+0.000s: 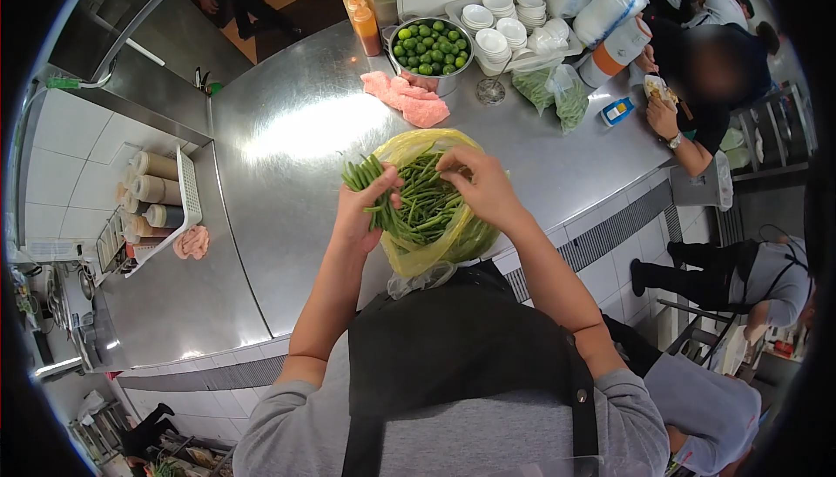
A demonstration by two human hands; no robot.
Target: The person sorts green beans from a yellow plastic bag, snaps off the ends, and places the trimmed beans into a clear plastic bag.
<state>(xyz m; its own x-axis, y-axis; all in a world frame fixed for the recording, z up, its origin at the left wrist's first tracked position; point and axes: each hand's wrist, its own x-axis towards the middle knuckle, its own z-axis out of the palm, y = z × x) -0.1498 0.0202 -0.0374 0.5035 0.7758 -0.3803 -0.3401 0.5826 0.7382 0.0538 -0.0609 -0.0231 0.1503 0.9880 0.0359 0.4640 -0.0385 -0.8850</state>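
A yellow plastic bag (409, 259) full of loose green beans (427, 207) stands with its mouth wide at the counter's front edge, right before my apron. My left hand (370, 203) is wrapped round a bunch of green beans (361, 171) at the bag's left rim, their ends sticking up past the fingers. Over the bag's right side, my right hand (475, 183) is closed in a pinch, its fingertips on green beans at the top of the heap. How many beans it grips is hidden.
On the steel counter (296, 216) lie a pink cloth (407, 99), a pot of green limes (428, 48), sauce bottles (363, 23), stacked white bowls (496, 24) and bagged greens (557, 94). A co-worker (697, 103) eats at the right. A bottle basket (187, 190) stands left.
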